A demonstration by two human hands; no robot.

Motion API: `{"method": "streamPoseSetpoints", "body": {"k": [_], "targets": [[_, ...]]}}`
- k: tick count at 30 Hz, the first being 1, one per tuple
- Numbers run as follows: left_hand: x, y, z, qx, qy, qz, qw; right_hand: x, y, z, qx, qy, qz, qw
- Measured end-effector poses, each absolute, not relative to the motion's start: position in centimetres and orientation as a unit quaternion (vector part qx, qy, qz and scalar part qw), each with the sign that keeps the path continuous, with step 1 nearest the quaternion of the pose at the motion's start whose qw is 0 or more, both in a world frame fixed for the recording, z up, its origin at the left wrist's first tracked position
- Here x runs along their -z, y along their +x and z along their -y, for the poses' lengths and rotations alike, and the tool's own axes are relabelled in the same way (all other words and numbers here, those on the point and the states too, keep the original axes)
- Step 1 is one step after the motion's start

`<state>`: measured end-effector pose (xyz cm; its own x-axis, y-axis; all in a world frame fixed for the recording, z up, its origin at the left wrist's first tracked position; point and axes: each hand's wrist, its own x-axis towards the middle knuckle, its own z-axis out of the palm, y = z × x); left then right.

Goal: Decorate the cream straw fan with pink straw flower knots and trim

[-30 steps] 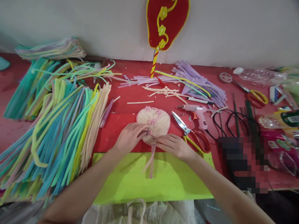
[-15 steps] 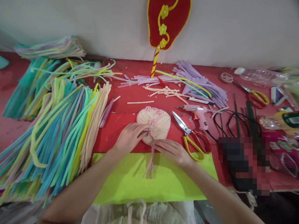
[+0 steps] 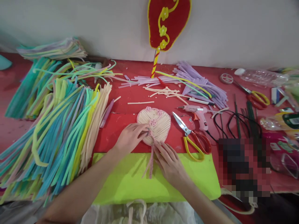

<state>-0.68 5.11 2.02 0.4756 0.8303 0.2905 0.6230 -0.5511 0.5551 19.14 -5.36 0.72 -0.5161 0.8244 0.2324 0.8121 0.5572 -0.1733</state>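
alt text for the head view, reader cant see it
A person's left hand rests on a cream heart-shaped fan on a red table while the right hand touches its pink twisted handle. Scissors and a glue gun lie to the right, pipe cleaner piles to the left.

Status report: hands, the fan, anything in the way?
Left hand pinching base of cream heart-shaped pipe-cleaner fan. Right hand flat beside pink twisted stem. Red-and-yellow scissors lie right, apart.

At frame centre, the left hand [image 3: 129,138] presses the cream woven fan [image 3: 156,123]; the right hand [image 3: 169,161] pinches its pink twisted handle [image 3: 151,158] over the green sheet [image 3: 130,183].
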Motion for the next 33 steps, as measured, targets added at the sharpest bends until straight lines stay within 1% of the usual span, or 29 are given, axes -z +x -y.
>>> {"method": "streamPoseSetpoints", "body": {"k": [4, 11, 14, 26, 33], "targets": [[-2.10, -0.64, -5.12, -0.264, 0.831, -0.443, 0.206, -0.85, 19.02, 5.47, -0.025, -0.473, 0.868, 0.147], [-2.00, -0.61, -5.24, -0.268, 0.800, -0.454, 0.287, -0.71, 19.09, 5.24, -0.040, -0.462, 0.871, 0.158], [-1.82, -0.63, -5.27, -0.272, 0.792, -0.455, 0.303, -0.47, 19.18, 5.27, -0.047, -0.464, 0.871, 0.158], [-2.04, -0.72, -5.33, -0.272, 0.810, -0.446, 0.266, -0.69, 19.24, 5.19, -0.063, -0.466, 0.865, 0.173], [-2.08, -0.75, -5.34, -0.263, 0.812, -0.446, 0.270, -0.54, 19.42, 5.32, -0.073, -0.455, 0.871, 0.167]]}}
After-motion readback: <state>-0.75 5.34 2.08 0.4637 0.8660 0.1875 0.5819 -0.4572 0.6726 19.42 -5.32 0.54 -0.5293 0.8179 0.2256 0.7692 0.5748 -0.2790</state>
